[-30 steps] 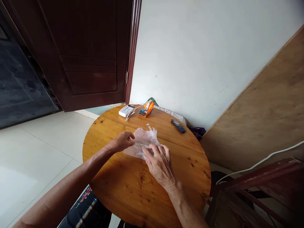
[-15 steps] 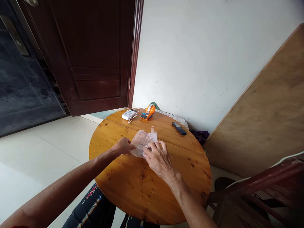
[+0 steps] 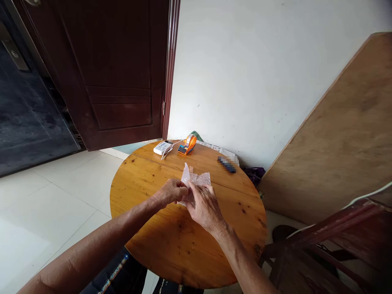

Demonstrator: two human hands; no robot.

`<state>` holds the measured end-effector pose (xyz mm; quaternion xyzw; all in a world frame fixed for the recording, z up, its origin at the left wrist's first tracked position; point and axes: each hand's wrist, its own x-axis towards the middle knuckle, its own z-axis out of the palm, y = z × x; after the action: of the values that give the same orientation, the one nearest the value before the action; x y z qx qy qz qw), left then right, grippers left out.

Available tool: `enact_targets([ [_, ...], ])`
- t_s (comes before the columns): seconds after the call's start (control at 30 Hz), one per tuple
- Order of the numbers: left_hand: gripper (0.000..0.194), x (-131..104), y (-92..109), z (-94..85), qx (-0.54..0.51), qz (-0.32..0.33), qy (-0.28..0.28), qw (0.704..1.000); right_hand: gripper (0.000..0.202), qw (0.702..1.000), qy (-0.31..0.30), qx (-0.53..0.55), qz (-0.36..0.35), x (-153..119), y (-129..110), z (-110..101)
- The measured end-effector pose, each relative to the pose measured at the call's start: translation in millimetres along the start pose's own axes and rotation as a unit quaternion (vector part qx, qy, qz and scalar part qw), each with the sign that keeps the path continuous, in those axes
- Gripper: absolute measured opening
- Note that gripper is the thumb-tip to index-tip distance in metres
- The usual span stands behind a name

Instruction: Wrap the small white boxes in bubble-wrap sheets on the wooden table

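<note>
Bubble wrap (image 3: 196, 179) now bunched smaller between left hand (image 3: 171, 192) and right hand (image 3: 203, 206)

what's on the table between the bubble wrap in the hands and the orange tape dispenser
Nothing: in the head view, only bare wood of the round table lies between the bubble wrap and the orange tape dispenser.

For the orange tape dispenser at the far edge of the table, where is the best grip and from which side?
Grip the orange tape dispenser across its rounded orange body, probably from above and the near side. It stands upright beside the white device, and the wall closes off the far side.
</note>
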<state>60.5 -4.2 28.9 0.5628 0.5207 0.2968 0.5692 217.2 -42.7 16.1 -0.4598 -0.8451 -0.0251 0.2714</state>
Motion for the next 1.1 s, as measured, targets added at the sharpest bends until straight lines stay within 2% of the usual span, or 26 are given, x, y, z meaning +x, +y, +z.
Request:
enact_targets([
  [0.1,0.019,-2,2,-3.0,0.033,0.015,-0.037,0.999,0.045,0.999,0.017,0.04,0.016,-6,4,0],
  [0.17,0.022,-2,2,-3.6,0.066,0.022,-0.044,0.997,0.042,0.996,0.05,0.064,0.032,-12,11,-1],
  [0.23,0.022,-3,1,-1.9,0.128,0.052,-0.021,0.99,0.034,0.989,0.093,0.088,0.069,-21,21,-4],
  [0.3,0.021,-4,0,1.0,0.223,0.107,0.015,0.969,0.03,0.976,0.119,0.112,0.147,-32,34,-8],
  [0.4,0.02,-5,-6,4.6,0.351,0.197,0.059,0.914,0.043,0.937,0.089,0.147,0.304,-48,49,-16],
  [0.5,0.02,0,-18,5.3,0.368,0.285,0.077,0.882,0.062,0.901,0.021,0.195,0.388,-53,53,-18],
  [0.57,0.02,5,-27,4.7,0.348,0.335,0.076,0.872,0.07,0.894,-0.01,0.197,0.402,-50,50,-14],
  [0.63,0.019,10,-35,3.8,0.331,0.377,0.071,0.862,0.073,0.9,-0.015,0.169,0.402,-42,47,-6],
  [0.7,0.017,12,-41,3.5,0.324,0.414,0.069,0.848,0.071,0.906,0.002,0.148,0.396,-35,45,3],
  [0.8,0.018,12,-46,5.2,0.329,0.443,0.089,0.829,0.068,0.904,0.034,0.184,0.384,-29,41,14],
  [0.97,0.016,9,-50,10.1,0.376,0.447,0.125,0.802,0.072,0.866,0.076,0.313,0.382,-25,31,17],
  [1.1,0.018,12,-51,10.9,0.406,0.459,0.142,0.778,0.072,0.817,0.109,0.402,0.399,-17,24,15],
])
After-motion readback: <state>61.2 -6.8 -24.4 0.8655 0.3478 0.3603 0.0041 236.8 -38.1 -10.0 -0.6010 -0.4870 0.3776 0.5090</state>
